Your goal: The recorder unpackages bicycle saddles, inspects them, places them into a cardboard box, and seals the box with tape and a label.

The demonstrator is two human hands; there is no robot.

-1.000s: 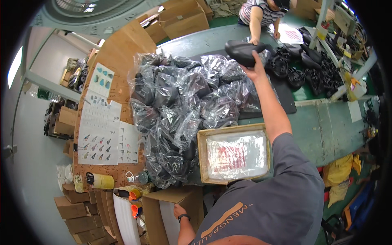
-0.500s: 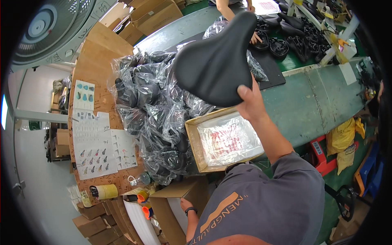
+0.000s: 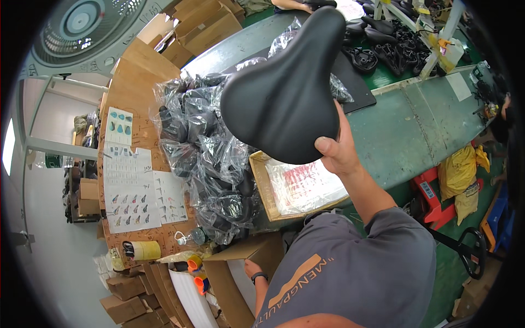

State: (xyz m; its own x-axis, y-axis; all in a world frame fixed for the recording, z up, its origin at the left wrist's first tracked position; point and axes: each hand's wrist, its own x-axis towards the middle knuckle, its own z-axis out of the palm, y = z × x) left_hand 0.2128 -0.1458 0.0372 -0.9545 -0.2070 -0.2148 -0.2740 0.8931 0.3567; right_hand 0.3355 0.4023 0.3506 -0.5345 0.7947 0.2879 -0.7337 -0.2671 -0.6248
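Observation:
A black bicycle saddle (image 3: 287, 93) is held up by my right hand (image 3: 339, 150), its smooth padded top showing. My thumb lies on the saddle's rear edge; the other fingers are hidden behind it. My left hand (image 3: 252, 269), with a dark band at the wrist, is low at the opening of a brown cardboard box (image 3: 232, 292). Its fingers look curled beside a white inner surface, but what they grip is hidden. Under the raised saddle, a carton (image 3: 261, 188) lined with clear plastic stands at the table edge. Plastic-wrapped saddles (image 3: 208, 147) are heaped to its left.
The green table (image 3: 396, 131) stretches right, with several unwrapped saddles (image 3: 377, 35) beyond it. Printed sheets (image 3: 131, 188) and a yellow cup (image 3: 145, 250) occupy the wooden board at left. A fan (image 3: 82, 22) stands upper left. A co-worker's arm (image 3: 290, 4) shows at the far side.
The saddle has come slightly lower and nearer, covering more of the carton. My left hand stays at the box. The co-worker's hand has drawn back from the loose saddles and now touches a dark object.

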